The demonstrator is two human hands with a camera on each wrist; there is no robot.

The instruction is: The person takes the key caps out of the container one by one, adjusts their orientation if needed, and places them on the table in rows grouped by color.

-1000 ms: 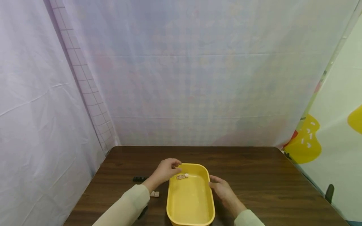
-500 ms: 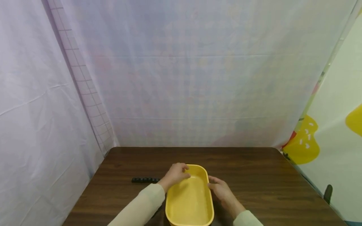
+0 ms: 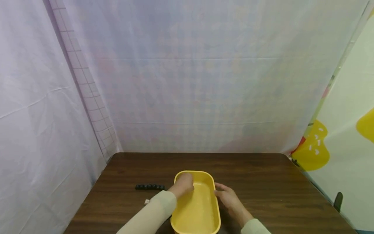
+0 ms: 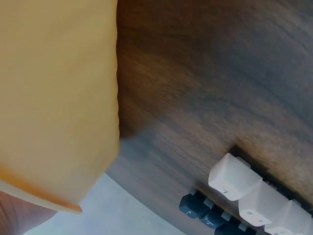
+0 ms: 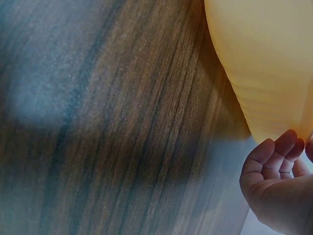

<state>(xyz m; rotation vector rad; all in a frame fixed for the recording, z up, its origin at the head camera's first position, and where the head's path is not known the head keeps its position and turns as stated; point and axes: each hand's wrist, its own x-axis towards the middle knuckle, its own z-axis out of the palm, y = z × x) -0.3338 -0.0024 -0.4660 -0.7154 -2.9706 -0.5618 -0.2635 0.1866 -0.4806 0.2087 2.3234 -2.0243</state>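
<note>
A deep yellow plastic bin [image 3: 201, 208] stands on the table. My left hand [image 3: 184, 185] reaches over its left rim and down inside, near the far end. Its fingertips are hidden, and so is anything they may touch. At the bin's right side my right hand [image 3: 230, 200] grips the wall near the rim; in the right wrist view the curled fingers [image 5: 285, 144] lie against the outside wall. Left of the bin lies a row of black keycaps [image 3: 150, 187]. A row of white keycaps [image 4: 261, 203] is nearer me, mostly covered by the left sleeve in the head view.
The dark wood-grain table [image 3: 263, 182] reaches back to a pale hanging curtain [image 3: 198, 81]. White cloth [image 3: 38, 113] hangs on the left. On the right is a sheet with yellow printed shapes [image 3: 309, 154].
My left hand has moved right and then lower into the bin, covering the small pale keycaps seen there a second ago. The right hand stays at the bin's right side.
</note>
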